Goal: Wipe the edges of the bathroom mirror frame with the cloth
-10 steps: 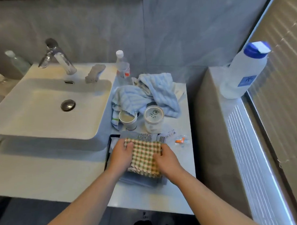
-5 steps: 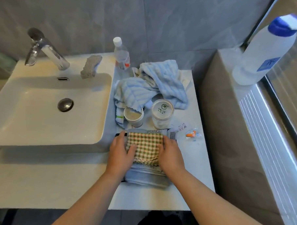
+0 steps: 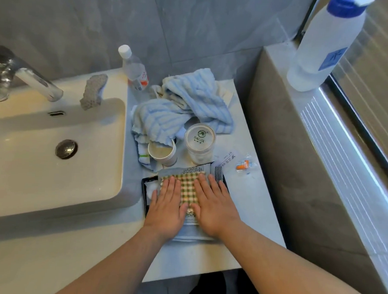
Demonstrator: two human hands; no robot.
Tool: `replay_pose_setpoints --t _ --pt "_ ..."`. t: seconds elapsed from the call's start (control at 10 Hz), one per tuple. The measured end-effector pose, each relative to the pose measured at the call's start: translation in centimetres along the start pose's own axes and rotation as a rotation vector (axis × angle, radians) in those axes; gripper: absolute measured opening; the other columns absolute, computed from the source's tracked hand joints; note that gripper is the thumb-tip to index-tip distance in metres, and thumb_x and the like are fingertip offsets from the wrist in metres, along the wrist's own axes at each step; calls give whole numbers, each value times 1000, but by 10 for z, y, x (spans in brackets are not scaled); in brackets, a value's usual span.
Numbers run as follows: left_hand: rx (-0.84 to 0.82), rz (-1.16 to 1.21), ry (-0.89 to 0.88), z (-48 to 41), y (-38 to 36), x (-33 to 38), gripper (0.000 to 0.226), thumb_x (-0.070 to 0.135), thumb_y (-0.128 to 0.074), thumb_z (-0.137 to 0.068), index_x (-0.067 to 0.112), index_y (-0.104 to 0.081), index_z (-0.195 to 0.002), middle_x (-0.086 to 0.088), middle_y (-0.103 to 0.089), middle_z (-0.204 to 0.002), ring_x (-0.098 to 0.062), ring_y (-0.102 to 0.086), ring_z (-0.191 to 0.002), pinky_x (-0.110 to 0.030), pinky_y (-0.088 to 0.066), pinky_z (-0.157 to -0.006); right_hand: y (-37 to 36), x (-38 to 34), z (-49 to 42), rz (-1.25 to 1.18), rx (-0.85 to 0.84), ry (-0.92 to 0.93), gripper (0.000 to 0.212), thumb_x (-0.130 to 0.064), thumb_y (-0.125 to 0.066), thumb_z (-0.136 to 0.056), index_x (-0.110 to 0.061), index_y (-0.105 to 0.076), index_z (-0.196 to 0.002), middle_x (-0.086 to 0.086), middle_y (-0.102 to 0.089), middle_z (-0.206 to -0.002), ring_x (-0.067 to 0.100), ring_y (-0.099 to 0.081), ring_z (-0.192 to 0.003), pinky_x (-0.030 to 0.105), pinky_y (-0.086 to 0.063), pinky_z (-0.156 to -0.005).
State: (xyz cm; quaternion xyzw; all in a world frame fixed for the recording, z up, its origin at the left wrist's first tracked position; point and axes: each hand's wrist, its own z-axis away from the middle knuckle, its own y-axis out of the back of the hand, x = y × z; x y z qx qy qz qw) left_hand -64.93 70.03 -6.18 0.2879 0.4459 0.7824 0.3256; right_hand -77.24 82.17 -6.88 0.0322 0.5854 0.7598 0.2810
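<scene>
A folded checked cloth (image 3: 188, 186), green, orange and cream, lies on a folded grey-blue towel (image 3: 193, 232) that sits in a black tray (image 3: 144, 193) on the counter. My left hand (image 3: 167, 206) lies flat on the cloth's left half with straight fingers. My right hand (image 3: 215, 205) presses flat on its right half. Only a narrow strip of cloth shows between the hands. The mirror is out of view.
A white basin (image 3: 54, 163) with a chrome tap (image 3: 25, 77) fills the left. Behind the tray stand a paper cup (image 3: 162, 153), a lidded jar (image 3: 199, 142), a striped blue towel (image 3: 181, 110) and a small bottle (image 3: 134, 68). A big white bottle (image 3: 324, 46) stands on the right ledge.
Both hands have moved from gripping the cloth's side edges to lying flat on top of it, fingers straightened. The view has tilted down and the mirror's lower edge has left the frame.
</scene>
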Motion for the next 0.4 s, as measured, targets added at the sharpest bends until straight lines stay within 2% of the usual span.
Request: replay_pose_setpoints --t 0.1,0.2,0.3,0.4 --pt "-42 -21 9 -1 5 3 73 56 -2 -93 19 18 -152 5 30 -156 -7 32 -138 -41 11 -120 7 0 1 -1 -62 22 85 -56 16 -81 -16 11 -156 1 29 -157 26 21 -149 44 12 -122" --pt "-49 -36 29 2 14 9 68 48 -17 -101 18 13 -154 2 22 -161 -11 24 -145 -45 5 -121 15 4 5 -1 -121 56 83 -56 12 -83 -16 11 -156 4 22 -162 27 20 -150 45 8 -123" --pt "-10 16 48 12 22 15 67 46 -29 -101 18 -3 -156 0 8 -164 -17 10 -150 -44 2 -122 31 14 17 -102 -154 111 65 -42 -27 -101 -14 -9 -157 5 1 -166 28 -2 -152 43 -10 -123" --pt "94 126 48 21 35 24 57 43 -39 -100 17 -31 -151 -2 -21 -160 -20 -14 -149 -38 -11 -121 49 30 32 -223 -119 117 37 -21 -44 -95 -12 -50 -130 7 -47 -134 30 -48 -122 41 -44 -97"
